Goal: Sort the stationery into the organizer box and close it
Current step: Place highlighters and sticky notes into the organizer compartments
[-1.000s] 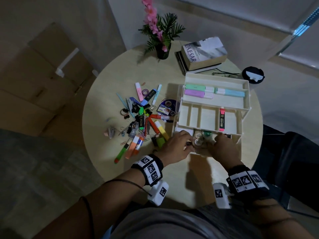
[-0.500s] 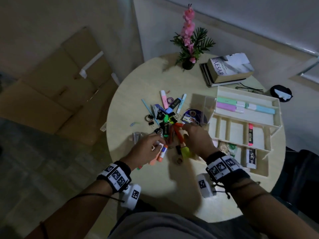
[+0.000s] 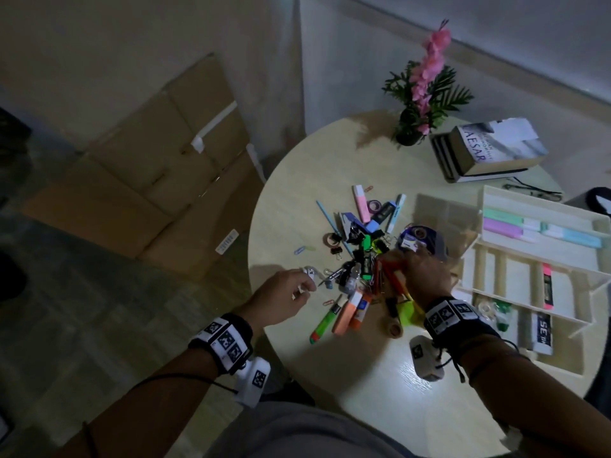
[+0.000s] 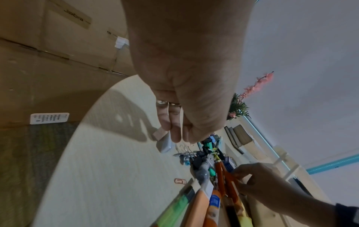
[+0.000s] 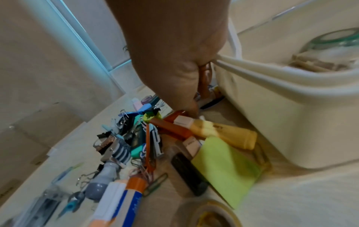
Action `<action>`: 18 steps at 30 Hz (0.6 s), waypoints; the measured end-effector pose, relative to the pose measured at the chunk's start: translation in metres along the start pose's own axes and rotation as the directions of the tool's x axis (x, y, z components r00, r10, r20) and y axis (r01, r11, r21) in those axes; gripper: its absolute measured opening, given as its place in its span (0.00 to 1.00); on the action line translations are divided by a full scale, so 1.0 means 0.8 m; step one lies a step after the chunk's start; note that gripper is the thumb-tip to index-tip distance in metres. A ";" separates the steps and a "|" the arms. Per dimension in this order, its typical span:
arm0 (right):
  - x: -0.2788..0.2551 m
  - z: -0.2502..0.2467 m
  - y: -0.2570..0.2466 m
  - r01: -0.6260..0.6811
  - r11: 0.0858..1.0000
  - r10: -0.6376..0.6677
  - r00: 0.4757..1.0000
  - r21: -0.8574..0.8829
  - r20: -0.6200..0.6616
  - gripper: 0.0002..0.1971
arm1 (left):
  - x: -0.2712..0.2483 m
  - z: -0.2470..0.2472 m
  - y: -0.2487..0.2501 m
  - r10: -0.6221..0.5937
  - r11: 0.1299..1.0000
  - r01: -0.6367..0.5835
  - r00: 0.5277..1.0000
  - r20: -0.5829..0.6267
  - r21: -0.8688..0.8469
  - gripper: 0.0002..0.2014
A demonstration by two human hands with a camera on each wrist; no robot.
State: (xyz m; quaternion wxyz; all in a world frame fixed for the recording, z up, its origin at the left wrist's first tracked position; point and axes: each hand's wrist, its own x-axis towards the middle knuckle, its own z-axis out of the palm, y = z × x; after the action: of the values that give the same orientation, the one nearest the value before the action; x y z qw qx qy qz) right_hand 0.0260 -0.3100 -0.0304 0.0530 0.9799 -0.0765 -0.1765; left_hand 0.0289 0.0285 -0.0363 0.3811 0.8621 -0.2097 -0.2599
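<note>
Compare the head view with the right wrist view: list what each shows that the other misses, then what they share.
Only the head view shows the left hand pinching a small white item, the books, the flower pot and the organizer box's upper tray holding pastel highlighters.

Only the right wrist view shows the box's outer wall close up and a clear jar inside it.

Both show the right hand reaching into the stationery pile, its fingertips on an orange marker, plus the yellow-green sticky notes and the organizer box.

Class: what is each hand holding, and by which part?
Left hand: small white eraser-like block, pinched at its upper end. Right hand: fingertips on an orange-red marker; grip unclear.
</note>
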 end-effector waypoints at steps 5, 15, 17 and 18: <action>-0.002 0.019 0.009 0.070 0.993 -0.068 0.997 -0.093 0.026 0.22 | 0.056 -0.026 0.007 0.010 0.993 -0.010 1.000 0.000 0.117 0.07; -0.043 0.001 0.009 0.181 0.893 -0.039 0.944 0.412 -0.329 0.09 | 0.211 -0.079 0.010 0.055 0.902 -0.018 0.996 -0.073 0.432 0.24; -0.052 0.002 0.007 0.194 0.832 -0.010 0.942 0.521 -0.334 0.08 | 0.227 -0.078 0.009 0.096 0.838 -0.089 0.995 0.014 0.539 0.27; -0.057 0.000 0.005 0.200 0.808 -0.012 0.946 0.554 -0.324 0.08 | 0.232 -0.077 0.008 0.117 0.796 -0.133 0.991 0.066 0.591 0.28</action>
State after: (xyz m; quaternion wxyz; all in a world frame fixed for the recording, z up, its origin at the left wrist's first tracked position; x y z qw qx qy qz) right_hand -0.0168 -0.3067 -0.0147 -0.2470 0.9670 -0.0618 0.0061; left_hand 0.2090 -0.0457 -0.0495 0.1061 0.9188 -0.3416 -0.1667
